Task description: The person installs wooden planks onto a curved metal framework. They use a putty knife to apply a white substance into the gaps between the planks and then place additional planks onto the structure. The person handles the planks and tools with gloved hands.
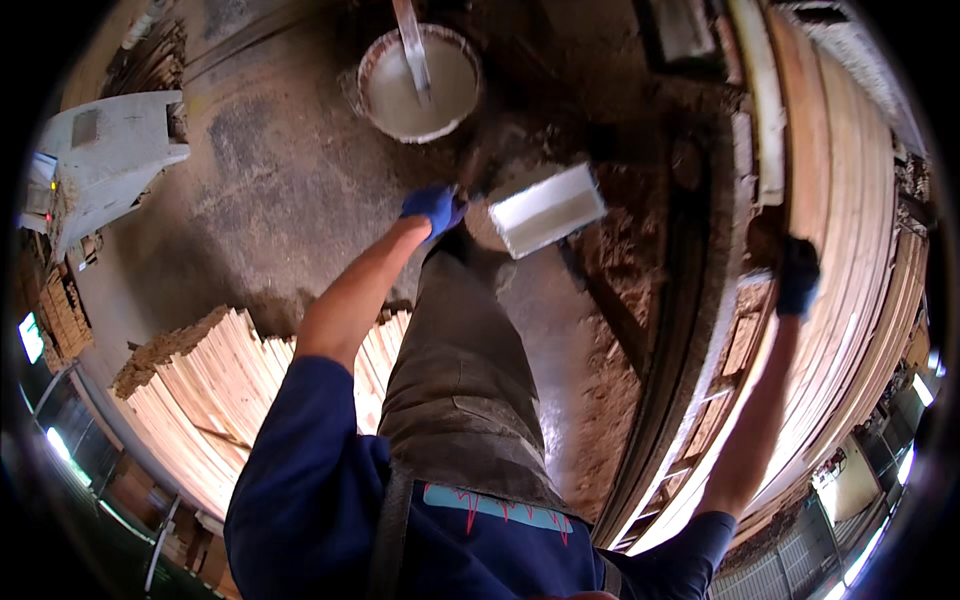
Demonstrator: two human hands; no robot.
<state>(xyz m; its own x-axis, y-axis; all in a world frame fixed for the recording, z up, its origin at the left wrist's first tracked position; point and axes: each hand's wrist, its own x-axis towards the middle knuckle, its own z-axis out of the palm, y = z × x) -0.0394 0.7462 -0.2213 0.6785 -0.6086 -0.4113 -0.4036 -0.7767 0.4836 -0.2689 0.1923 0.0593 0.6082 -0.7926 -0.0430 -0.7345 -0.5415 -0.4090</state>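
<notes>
Dusty floor (260, 180) surrounds the worker (460, 380), whose left hand (435, 210), gloved and half curled, hold unclear, is near a white rectangular tray (547, 210). Right hand (798, 278) is against long boards (850, 200), grip impossible to tell; light, steady contact seems best. Farther ahead, the bucket (418, 137) could hinder footing.

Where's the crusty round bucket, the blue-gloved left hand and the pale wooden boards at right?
Crusty round bucket (418, 137), head view: lower rim.
Blue-gloved left hand (433, 210), head view: back.
Pale wooden boards (848, 190), head view: surface.
</notes>
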